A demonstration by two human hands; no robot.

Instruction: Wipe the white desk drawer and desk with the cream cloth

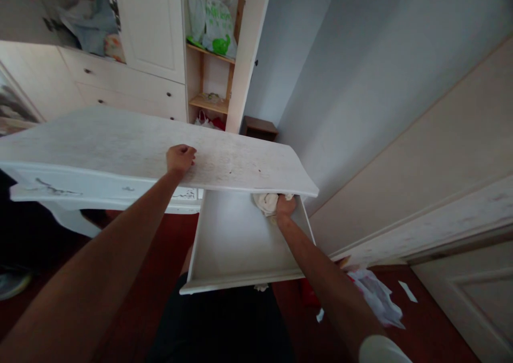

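An open white drawer [236, 245] juts out from beneath a white desk top [224, 160]. Cream cloth [266, 202] lies bunched at the drawer's back right. My right hand [286, 206] is inside the drawer, closed on part of this cloth, its fingertips partly hidden near the desk edge. On the desk top rests my left hand [181, 159], its fingers curled in with nothing seen in them.
A white cabinet [154, 26] with plastic bags [219, 23] on a shelf stands behind the desk. The wall [360, 133] is close on the right. A plastic bag [377, 296] lies on the red floor at lower right.
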